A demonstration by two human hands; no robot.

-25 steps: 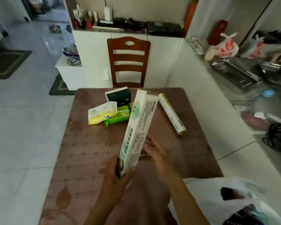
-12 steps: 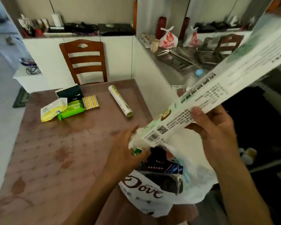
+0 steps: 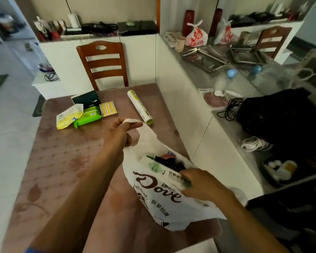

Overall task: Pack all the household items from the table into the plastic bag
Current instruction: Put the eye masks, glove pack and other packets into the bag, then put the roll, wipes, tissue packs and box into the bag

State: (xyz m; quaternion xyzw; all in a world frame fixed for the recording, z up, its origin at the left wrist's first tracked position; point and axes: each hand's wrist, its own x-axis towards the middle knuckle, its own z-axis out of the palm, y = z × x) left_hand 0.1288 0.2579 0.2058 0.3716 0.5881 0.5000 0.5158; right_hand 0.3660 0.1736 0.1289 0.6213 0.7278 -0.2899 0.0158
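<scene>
A white plastic bag (image 3: pixel 161 201) printed "Dove" hangs at the table's right front corner. My left hand (image 3: pixel 118 136) pinches its handle and holds it up. My right hand (image 3: pixel 202 183) rests on the long white-and-green box (image 3: pixel 169 173), which lies inside the bag's mouth among dark items. On the brown table (image 3: pixel 62 161) lie a yellow wipes pack (image 3: pixel 67 116), a green wipes pack (image 3: pixel 88 118), a dark box (image 3: pixel 87 100), a yellow striped packet (image 3: pixel 108 109) and a white roll (image 3: pixel 139 106).
A wooden chair (image 3: pixel 103 64) stands at the table's far end. A white cabinet wall (image 3: pixel 181 99) runs along the table's right side, its counter holding metal trays (image 3: pixel 205 59), cables and a black bag (image 3: pixel 277 117).
The long box has gone from held up over the bag to lying inside it. My left hand has lifted the bag's handle higher; my right hand has dropped to the bag's mouth.
</scene>
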